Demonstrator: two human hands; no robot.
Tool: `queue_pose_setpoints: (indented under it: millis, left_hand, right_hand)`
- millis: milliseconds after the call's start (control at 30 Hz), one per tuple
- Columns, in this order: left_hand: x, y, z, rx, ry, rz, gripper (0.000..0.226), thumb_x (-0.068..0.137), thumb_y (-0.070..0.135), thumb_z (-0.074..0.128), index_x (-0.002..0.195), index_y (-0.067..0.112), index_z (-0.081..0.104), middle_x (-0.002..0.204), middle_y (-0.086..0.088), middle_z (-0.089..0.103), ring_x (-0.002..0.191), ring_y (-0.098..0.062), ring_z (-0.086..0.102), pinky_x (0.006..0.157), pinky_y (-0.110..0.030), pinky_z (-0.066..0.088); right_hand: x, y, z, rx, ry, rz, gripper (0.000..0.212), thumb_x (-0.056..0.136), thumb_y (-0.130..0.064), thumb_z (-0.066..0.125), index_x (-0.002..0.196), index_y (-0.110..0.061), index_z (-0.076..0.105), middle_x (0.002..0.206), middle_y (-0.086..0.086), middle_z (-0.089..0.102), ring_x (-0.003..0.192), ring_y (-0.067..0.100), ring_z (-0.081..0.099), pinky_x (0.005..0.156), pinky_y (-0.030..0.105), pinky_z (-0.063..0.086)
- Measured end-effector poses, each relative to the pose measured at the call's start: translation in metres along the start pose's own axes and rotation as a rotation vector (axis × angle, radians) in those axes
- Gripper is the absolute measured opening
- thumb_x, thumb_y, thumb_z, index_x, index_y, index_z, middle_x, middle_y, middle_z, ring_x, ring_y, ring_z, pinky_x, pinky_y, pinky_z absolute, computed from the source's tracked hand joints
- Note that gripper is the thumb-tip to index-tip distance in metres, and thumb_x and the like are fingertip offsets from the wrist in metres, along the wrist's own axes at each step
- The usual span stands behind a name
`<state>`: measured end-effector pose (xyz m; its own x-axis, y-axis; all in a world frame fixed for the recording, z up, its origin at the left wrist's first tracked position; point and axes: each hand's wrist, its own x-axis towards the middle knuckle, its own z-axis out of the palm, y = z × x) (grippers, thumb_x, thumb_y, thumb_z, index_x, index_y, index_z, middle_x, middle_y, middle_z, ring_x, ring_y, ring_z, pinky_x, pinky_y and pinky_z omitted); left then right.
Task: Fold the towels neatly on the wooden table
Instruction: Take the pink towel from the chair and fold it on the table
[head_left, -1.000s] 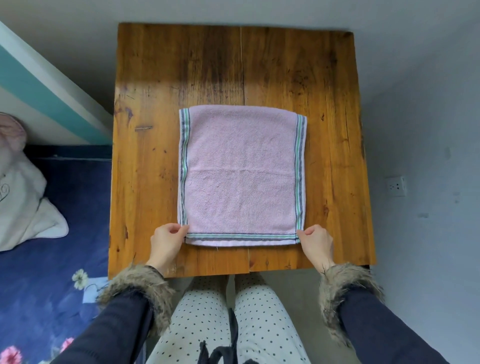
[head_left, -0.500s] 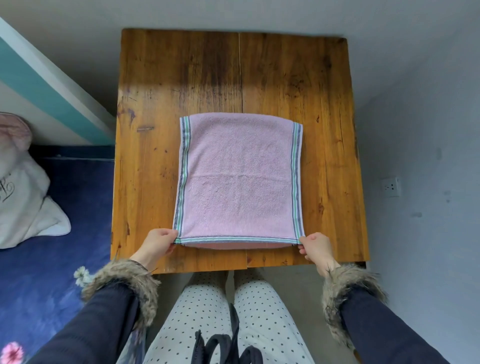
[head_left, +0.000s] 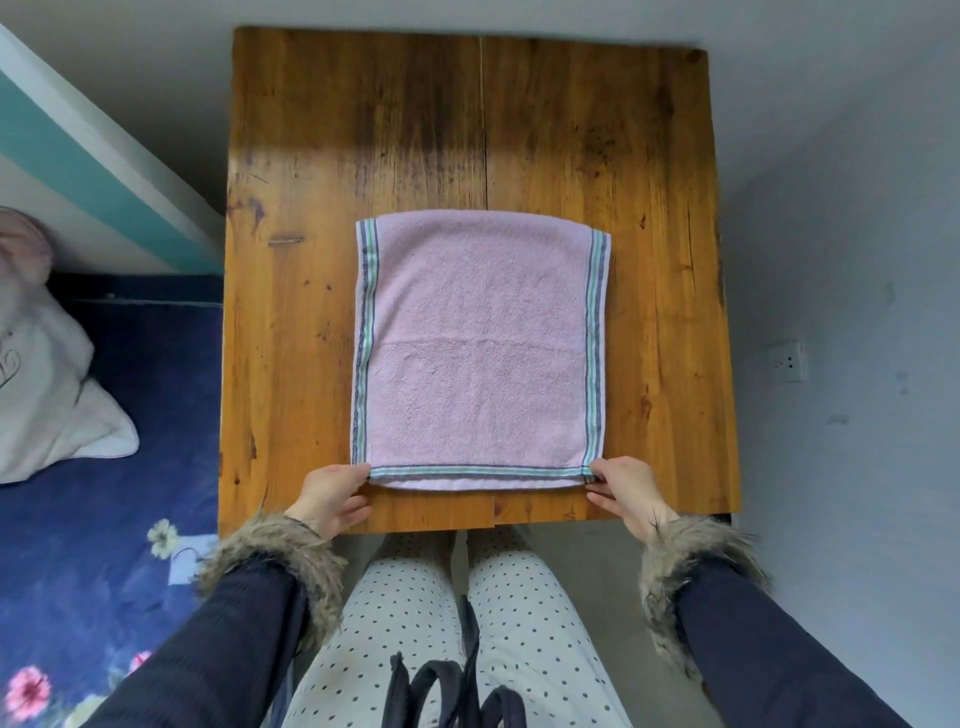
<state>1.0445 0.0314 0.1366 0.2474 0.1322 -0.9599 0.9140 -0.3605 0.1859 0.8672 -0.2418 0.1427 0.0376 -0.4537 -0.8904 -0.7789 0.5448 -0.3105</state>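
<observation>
No readable text shows; the dark curling mark on the white pillow (head_left: 47, 384) is perhaps lettering.

fingertips: we cannot see the tips of the left hand (head_left: 332, 493) or right hand (head_left: 626, 488), tucked at the towel (head_left: 480, 343) corners
pillow (head_left: 47, 384): cut by the left edge
arms: we lose both at the bottom edge
</observation>
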Motion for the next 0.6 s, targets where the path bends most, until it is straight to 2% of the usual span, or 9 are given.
queue_pose_setpoints:
  millis: [67, 167, 233, 300, 367, 467, 533, 600]
  left_hand:
    - [0.003, 0.001, -0.001, -0.142, -0.025, -0.054, 0.023, 0.089, 0.004, 0.058, 0.11, -0.004, 0.051, 0.129, -0.02, 0.049, 0.11, -0.03, 0.054, 0.089, -0.037, 0.052]
    - [0.007, 0.003, -0.006, -0.24, -0.021, -0.119, 0.013, 0.085, 0.004, 0.063, 0.094, 0.0, 0.055, 0.123, -0.018, 0.055, 0.098, -0.024, 0.058, 0.068, -0.028, 0.058]
    - [0.006, 0.004, -0.007, -0.263, -0.05, -0.147, 0.015, 0.085, 0.006, 0.063, 0.097, 0.002, 0.055, 0.122, -0.017, 0.057, 0.103, -0.023, 0.056, 0.073, -0.029, 0.053]
    - [0.004, 0.006, -0.007, -0.331, -0.109, -0.194, 0.013, 0.086, 0.004, 0.061, 0.098, 0.002, 0.055, 0.114, -0.018, 0.058, 0.104, -0.023, 0.056, 0.088, -0.032, 0.049]
    - [-0.003, 0.008, -0.006, -0.471, -0.146, -0.237, 0.015, 0.086, 0.001, 0.06, 0.1, 0.001, 0.055, 0.107, -0.02, 0.058, 0.097, -0.025, 0.058, 0.091, -0.034, 0.048]
    - [-0.008, 0.01, -0.009, -0.549, -0.152, -0.258, 0.018, 0.085, 0.002, 0.061, 0.102, 0.0, 0.056, 0.109, -0.02, 0.058, 0.09, -0.023, 0.06, 0.076, -0.029, 0.052]
    - [-0.01, 0.012, -0.013, -0.449, -0.112, -0.192, 0.021, 0.084, 0.002, 0.062, 0.104, -0.001, 0.057, 0.113, -0.02, 0.059, 0.089, -0.021, 0.061, 0.062, -0.024, 0.055]
    - [-0.018, 0.022, -0.016, -0.36, -0.063, -0.097, 0.022, 0.083, 0.002, 0.065, 0.104, -0.001, 0.059, 0.112, -0.019, 0.06, 0.085, -0.019, 0.061, 0.055, -0.02, 0.056]
  right_hand:
    - [-0.001, -0.002, 0.001, 0.022, 0.01, 0.014, 0.015, 0.09, -0.006, 0.055, 0.103, 0.001, 0.054, 0.092, 0.01, 0.058, 0.079, 0.016, 0.058, 0.067, 0.026, 0.053]
    - [-0.004, -0.006, -0.003, 0.051, 0.02, 0.021, 0.008, 0.089, -0.002, 0.054, 0.095, 0.002, 0.055, 0.084, 0.01, 0.056, 0.073, 0.016, 0.057, 0.07, 0.027, 0.052]
    - [-0.007, -0.008, -0.007, 0.097, -0.009, 0.033, 0.002, 0.088, 0.0, 0.054, 0.086, 0.0, 0.055, 0.082, 0.01, 0.056, 0.072, 0.016, 0.056, 0.07, 0.026, 0.051]
    - [-0.009, -0.008, -0.011, 0.143, -0.038, 0.047, 0.005, 0.087, 0.001, 0.054, 0.083, -0.002, 0.054, 0.083, 0.011, 0.056, 0.073, 0.017, 0.056, 0.07, 0.026, 0.051]
    - [-0.01, -0.007, -0.012, 0.187, -0.057, 0.056, 0.004, 0.087, 0.002, 0.054, 0.084, -0.001, 0.054, 0.084, 0.012, 0.056, 0.074, 0.018, 0.057, 0.07, 0.026, 0.052]
    - [-0.011, -0.009, -0.013, 0.217, -0.067, 0.043, 0.004, 0.087, 0.003, 0.054, 0.084, 0.0, 0.054, 0.083, 0.012, 0.055, 0.074, 0.018, 0.056, 0.068, 0.025, 0.051]
    - [-0.015, -0.014, -0.014, 0.234, -0.08, 0.025, 0.003, 0.086, 0.004, 0.054, 0.085, 0.001, 0.055, 0.083, 0.013, 0.055, 0.074, 0.018, 0.055, 0.067, 0.025, 0.05]
    - [-0.022, -0.024, -0.016, 0.276, -0.095, 0.006, 0.003, 0.086, 0.004, 0.055, 0.085, 0.001, 0.056, 0.083, 0.013, 0.056, 0.073, 0.019, 0.055, 0.067, 0.025, 0.05]
